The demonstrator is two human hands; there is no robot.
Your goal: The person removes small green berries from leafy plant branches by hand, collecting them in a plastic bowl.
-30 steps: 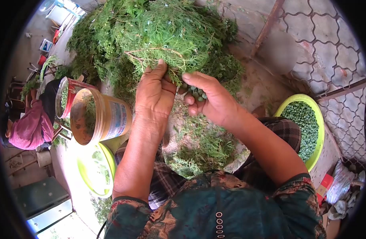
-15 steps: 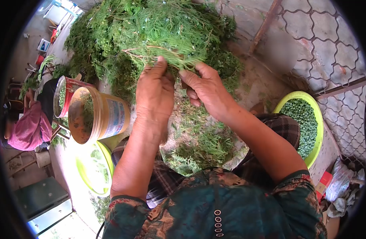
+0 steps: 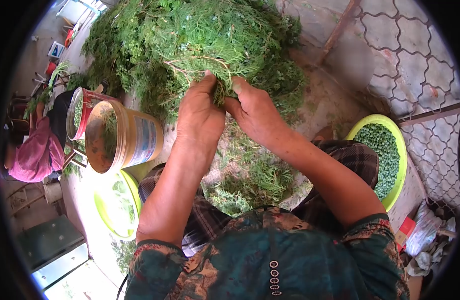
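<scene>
In front of the heaped evergreen branches (image 3: 135, 60), my left hand (image 3: 200, 110) is closed on a leafy evergreen sprig (image 3: 206, 64) with thin reddish-brown stems. My right hand (image 3: 256, 107) meets it from the other side, its thumb and fingers pinched at the sprig's lower right. The two hands nearly touch. Their fingertips are partly hidden by leaves, and anything small between the right fingers cannot be made out. Loose green clippings (image 3: 260, 180) lie on the ground below, between my knees.
To the right stands a yellow-green basin (image 3: 402, 170) of small round green cones or berries (image 3: 380, 157). At left are a tan bucket (image 3: 121, 150), a red bucket (image 3: 80, 115) and another bright green basin (image 3: 136, 192). A person in a pink top (image 3: 37, 155) sits beyond them. Wire mesh (image 3: 405, 65) borders the right.
Both hands have shifted slightly, the right one turning inward and closing nearer the left. The held sprig has dropped a little and now bunches between them.
</scene>
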